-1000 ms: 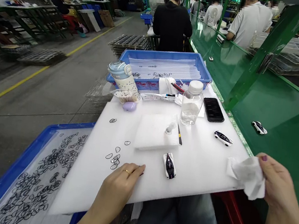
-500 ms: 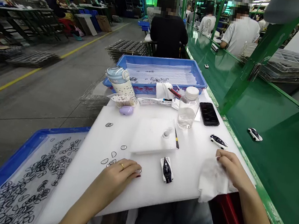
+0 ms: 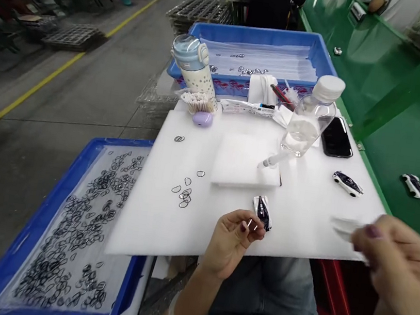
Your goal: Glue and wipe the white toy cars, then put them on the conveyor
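Your counter (image 3: 151,212) is bright, its white surface nearly washed out, while the floor (image 3: 63,116) at left looks dim. Pale reflections streak the green conveyor (image 3: 354,78). Motion blur smears your right hand (image 3: 402,263), stretched near the edge; your left hand (image 3: 227,243) looks crisper.

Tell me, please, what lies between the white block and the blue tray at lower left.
Several loose black-rimmed pieces lie there on the white board, as the head view shows.

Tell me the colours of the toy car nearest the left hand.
The toy car is white and black, in the head view.
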{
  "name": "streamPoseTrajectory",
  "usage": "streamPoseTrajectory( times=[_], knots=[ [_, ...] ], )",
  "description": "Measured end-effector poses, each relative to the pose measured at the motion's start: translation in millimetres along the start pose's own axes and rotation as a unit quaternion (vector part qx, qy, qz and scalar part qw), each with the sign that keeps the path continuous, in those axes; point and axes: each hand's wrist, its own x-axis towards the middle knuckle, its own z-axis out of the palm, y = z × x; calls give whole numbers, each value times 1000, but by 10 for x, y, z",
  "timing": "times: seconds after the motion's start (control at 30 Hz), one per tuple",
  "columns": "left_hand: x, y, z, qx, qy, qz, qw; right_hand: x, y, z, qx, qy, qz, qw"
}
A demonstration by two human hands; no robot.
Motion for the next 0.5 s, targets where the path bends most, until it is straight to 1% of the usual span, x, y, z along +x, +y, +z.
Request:
streamPoseTrajectory(
  times=[0.07, 0.1, 0.2, 0.27, 0.33, 0.4, 0.47, 0.5],
  knots=[
    [-7, 3, -16, -11, 0, -1, 1000, -114, -100, 303, -3, -79, -93, 992],
    [-13, 6, -24, -12, 1, -4, 1000, -135, -132, 432, 6, -105, -154, 983],
    [-21, 11, -33, -16, -2, -6, 1000, -106, -191, 728, 46, -129, -325, 936],
    [-19, 6, -25, -23, -7, -2, 1000, -75, -223, 866, 38, -142, -411, 900],
    [-17, -1, -12, -32, -3, 4, 999, -77, -250, 964, -10, -136, -470, 872],
    [-18, -9, -1, -35, 4, 6, 999, -114, -269, 1009, -73, -115, -511, 849],
    [-24, -17, 4, -33, 9, 5, 999, -160, -287, 982, -128, -102, -542, 824],
    [-27, -20, 3, -30, 9, 2, 999, -176, -299, 941, -148, -105, -555, 811]
  ],
)
